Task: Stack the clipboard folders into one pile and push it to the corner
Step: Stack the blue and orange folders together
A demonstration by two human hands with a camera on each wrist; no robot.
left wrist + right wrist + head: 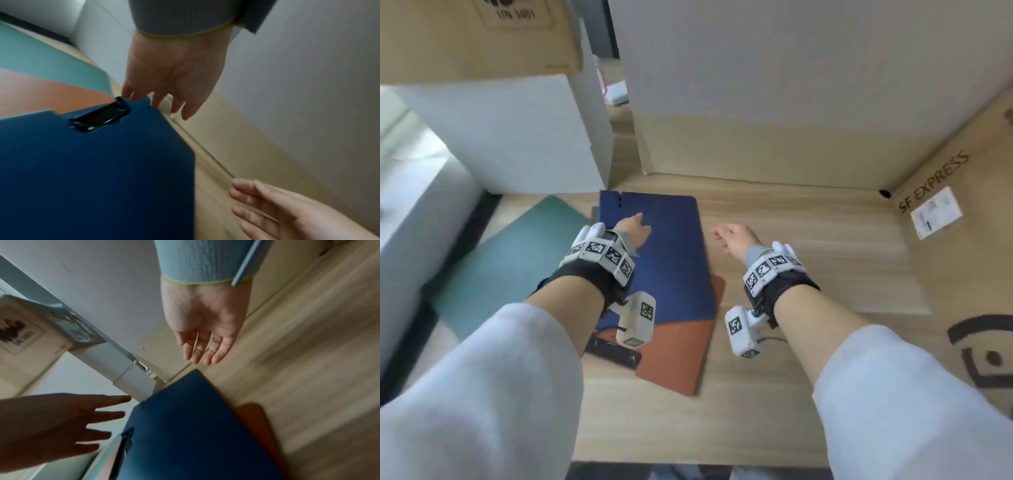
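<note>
From the head view, a blue folder lies on an orange folder on the wooden table, with a green folder partly under them at the left. The left hand is over the blue folder, fingers extended; the right hand hovers beside it, loosely curled and holding nothing. Cardboard boxes stand behind, their contents hidden.

The left wrist view shows straight fingertips at the blue folder's far edge, near its black clip.

In the right wrist view the relaxed right hand hangs above the table.
</note>
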